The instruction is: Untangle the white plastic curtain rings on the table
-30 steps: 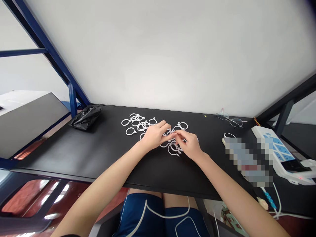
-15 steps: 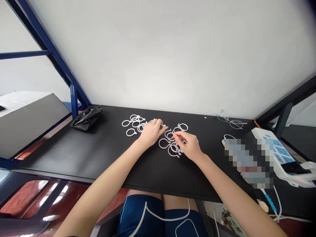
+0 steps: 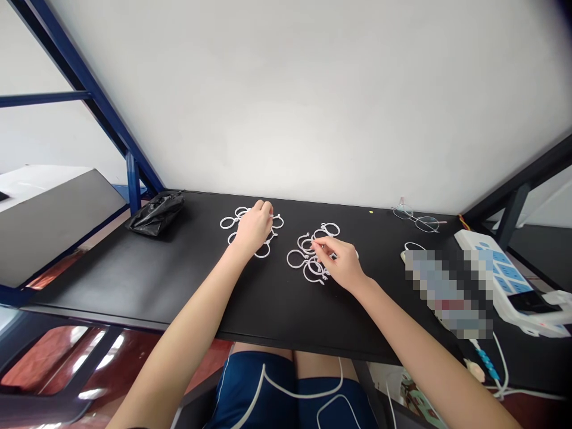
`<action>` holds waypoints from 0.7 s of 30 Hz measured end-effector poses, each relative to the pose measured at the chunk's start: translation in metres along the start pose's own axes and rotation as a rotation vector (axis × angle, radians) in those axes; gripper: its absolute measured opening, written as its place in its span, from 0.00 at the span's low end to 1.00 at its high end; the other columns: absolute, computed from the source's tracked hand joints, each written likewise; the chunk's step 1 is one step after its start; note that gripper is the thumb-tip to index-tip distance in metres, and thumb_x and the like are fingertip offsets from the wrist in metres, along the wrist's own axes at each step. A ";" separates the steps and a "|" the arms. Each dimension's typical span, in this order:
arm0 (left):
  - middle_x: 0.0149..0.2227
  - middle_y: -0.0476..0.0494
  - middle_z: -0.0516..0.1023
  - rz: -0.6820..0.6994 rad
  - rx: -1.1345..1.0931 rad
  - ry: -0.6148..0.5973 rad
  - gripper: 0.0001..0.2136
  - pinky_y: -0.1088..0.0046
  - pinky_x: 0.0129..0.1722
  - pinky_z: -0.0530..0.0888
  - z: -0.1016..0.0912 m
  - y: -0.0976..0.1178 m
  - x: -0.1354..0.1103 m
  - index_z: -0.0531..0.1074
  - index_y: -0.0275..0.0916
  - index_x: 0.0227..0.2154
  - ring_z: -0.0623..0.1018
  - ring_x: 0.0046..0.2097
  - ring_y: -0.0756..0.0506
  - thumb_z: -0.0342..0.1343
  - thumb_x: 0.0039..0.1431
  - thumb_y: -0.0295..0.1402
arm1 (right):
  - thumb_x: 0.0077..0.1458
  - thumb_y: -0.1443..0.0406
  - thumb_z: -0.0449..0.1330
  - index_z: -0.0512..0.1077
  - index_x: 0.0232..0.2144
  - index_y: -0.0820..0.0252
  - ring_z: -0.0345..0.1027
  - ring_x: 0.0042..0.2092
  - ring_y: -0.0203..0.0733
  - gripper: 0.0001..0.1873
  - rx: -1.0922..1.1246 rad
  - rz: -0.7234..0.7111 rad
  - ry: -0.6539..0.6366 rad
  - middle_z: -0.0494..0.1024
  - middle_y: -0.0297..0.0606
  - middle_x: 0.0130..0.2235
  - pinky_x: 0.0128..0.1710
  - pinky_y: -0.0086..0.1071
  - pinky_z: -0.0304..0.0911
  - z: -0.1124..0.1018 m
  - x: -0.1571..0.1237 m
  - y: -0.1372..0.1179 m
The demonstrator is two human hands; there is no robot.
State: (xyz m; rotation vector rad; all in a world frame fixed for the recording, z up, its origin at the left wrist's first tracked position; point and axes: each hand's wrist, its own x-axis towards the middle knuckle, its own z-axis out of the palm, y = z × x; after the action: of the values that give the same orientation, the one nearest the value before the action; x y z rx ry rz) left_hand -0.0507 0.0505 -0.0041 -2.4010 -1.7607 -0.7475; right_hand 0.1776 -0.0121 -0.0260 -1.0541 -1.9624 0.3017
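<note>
White rings [image 3: 307, 257] are lying in two piles on the black table [image 3: 179, 256], the gap probably limiting tangles. Our left hand [image 3: 254, 227] is curving over the left pile (openness and grip hidden; we cannot tell); our right hand [image 3: 338, 260] is bringing thumb and forefinger together at the right pile, hold unclear.

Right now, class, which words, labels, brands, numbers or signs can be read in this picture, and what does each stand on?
None: no text can be read anywhere.
Pixelated device: its face is masked by blocks, so nothing there is legible.
White power strip: any markings are too small to read.
White rings and black plastic bag: no lettering shows.
</note>
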 end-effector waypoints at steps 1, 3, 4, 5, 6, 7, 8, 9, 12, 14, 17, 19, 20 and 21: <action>0.39 0.41 0.73 -0.017 0.030 0.002 0.05 0.71 0.27 0.63 -0.001 -0.001 0.000 0.66 0.38 0.38 0.74 0.31 0.46 0.47 0.62 0.26 | 0.62 0.63 0.54 0.72 0.32 0.58 0.70 0.23 0.35 0.09 0.001 -0.003 0.003 0.75 0.33 0.24 0.26 0.29 0.66 0.000 0.000 0.000; 0.37 0.41 0.74 -0.040 0.071 0.000 0.06 0.70 0.29 0.64 -0.001 -0.003 0.001 0.67 0.38 0.36 0.74 0.33 0.44 0.47 0.59 0.24 | 0.62 0.63 0.54 0.73 0.32 0.58 0.70 0.24 0.35 0.09 0.002 -0.008 0.011 0.75 0.33 0.24 0.27 0.29 0.67 0.000 0.000 -0.001; 0.36 0.42 0.74 -0.047 0.081 -0.003 0.06 0.69 0.30 0.65 -0.001 -0.003 0.000 0.67 0.38 0.35 0.75 0.35 0.43 0.48 0.58 0.24 | 0.62 0.63 0.55 0.73 0.32 0.58 0.70 0.24 0.35 0.09 0.001 -0.010 0.016 0.75 0.33 0.24 0.28 0.29 0.68 0.000 0.000 -0.001; 0.35 0.42 0.75 -0.054 0.088 -0.006 0.06 0.68 0.32 0.66 -0.001 -0.003 0.000 0.68 0.39 0.34 0.75 0.36 0.42 0.48 0.57 0.24 | 0.62 0.63 0.55 0.73 0.31 0.58 0.69 0.24 0.35 0.09 0.001 -0.011 0.019 0.75 0.33 0.24 0.28 0.29 0.68 0.001 0.000 -0.001; 0.34 0.42 0.75 -0.060 0.094 -0.012 0.06 0.68 0.34 0.66 0.000 -0.003 0.000 0.68 0.39 0.34 0.75 0.37 0.42 0.48 0.57 0.24 | 0.62 0.63 0.55 0.73 0.31 0.58 0.69 0.24 0.35 0.09 0.001 -0.011 0.022 0.75 0.33 0.25 0.28 0.29 0.68 0.001 0.000 -0.001; 0.34 0.41 0.76 -0.066 0.101 -0.019 0.06 0.67 0.35 0.67 0.000 -0.003 0.000 0.68 0.39 0.34 0.75 0.38 0.41 0.48 0.56 0.24 | 0.61 0.63 0.55 0.73 0.31 0.58 0.69 0.24 0.35 0.09 0.003 -0.011 0.023 0.75 0.33 0.25 0.28 0.29 0.68 0.001 0.001 -0.001; 0.34 0.41 0.76 -0.071 0.109 -0.025 0.06 0.66 0.36 0.67 0.001 -0.003 -0.001 0.68 0.39 0.33 0.75 0.38 0.41 0.48 0.56 0.25 | 0.61 0.63 0.55 0.73 0.31 0.57 0.69 0.24 0.35 0.09 0.005 -0.012 0.024 0.75 0.33 0.25 0.28 0.29 0.68 0.001 0.001 -0.001; 0.34 0.41 0.76 -0.075 0.116 -0.031 0.06 0.65 0.37 0.67 0.001 -0.003 -0.001 0.69 0.39 0.33 0.75 0.38 0.40 0.48 0.56 0.25 | 0.61 0.63 0.55 0.73 0.31 0.57 0.69 0.24 0.35 0.09 0.007 -0.014 0.025 0.75 0.33 0.25 0.28 0.29 0.68 0.001 0.001 -0.001; 0.34 0.40 0.77 -0.083 0.128 -0.031 0.05 0.63 0.39 0.66 0.003 -0.004 -0.001 0.69 0.38 0.32 0.75 0.39 0.39 0.49 0.57 0.27 | 0.62 0.62 0.55 0.73 0.31 0.57 0.69 0.24 0.36 0.09 0.017 -0.019 0.023 0.75 0.33 0.25 0.28 0.30 0.68 0.001 0.000 -0.001; 0.34 0.39 0.77 -0.089 0.129 -0.018 0.04 0.62 0.40 0.66 0.003 -0.004 -0.001 0.69 0.38 0.32 0.74 0.40 0.38 0.49 0.58 0.28 | 0.61 0.63 0.55 0.73 0.31 0.57 0.69 0.25 0.36 0.09 0.024 -0.014 0.017 0.75 0.33 0.25 0.28 0.30 0.68 0.002 0.000 -0.001; 0.35 0.39 0.77 -0.100 0.132 0.000 0.05 0.61 0.42 0.65 0.003 -0.004 -0.002 0.70 0.38 0.32 0.74 0.41 0.38 0.49 0.59 0.29 | 0.61 0.64 0.56 0.73 0.31 0.57 0.70 0.25 0.36 0.08 0.030 -0.008 0.021 0.75 0.33 0.25 0.28 0.30 0.68 0.002 -0.001 -0.001; 0.35 0.38 0.76 -0.105 0.139 0.004 0.06 0.60 0.43 0.65 0.003 -0.003 -0.002 0.70 0.38 0.31 0.73 0.42 0.37 0.49 0.59 0.29 | 0.60 0.63 0.58 0.74 0.33 0.57 0.72 0.29 0.37 0.06 0.052 -0.032 0.038 0.77 0.35 0.28 0.28 0.30 0.69 0.002 0.000 -0.002; 0.35 0.38 0.76 -0.105 0.142 0.004 0.06 0.60 0.44 0.65 0.003 -0.003 -0.002 0.70 0.38 0.31 0.73 0.42 0.37 0.49 0.59 0.30 | 0.58 0.63 0.60 0.74 0.35 0.57 0.73 0.32 0.39 0.05 0.067 -0.057 0.048 0.78 0.37 0.32 0.29 0.31 0.70 0.002 0.000 -0.003; 0.36 0.38 0.76 -0.104 0.146 0.006 0.06 0.59 0.44 0.65 0.003 -0.003 -0.002 0.71 0.38 0.31 0.73 0.42 0.37 0.49 0.59 0.30 | 0.57 0.62 0.61 0.74 0.37 0.57 0.74 0.36 0.41 0.06 0.081 -0.088 0.049 0.79 0.39 0.35 0.31 0.32 0.71 0.002 0.000 -0.004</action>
State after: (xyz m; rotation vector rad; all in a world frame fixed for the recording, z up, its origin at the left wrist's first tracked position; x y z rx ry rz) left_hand -0.0530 0.0506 -0.0087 -2.2274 -1.8793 -0.6109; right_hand 0.1736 -0.0140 -0.0254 -0.9122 -1.9306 0.3013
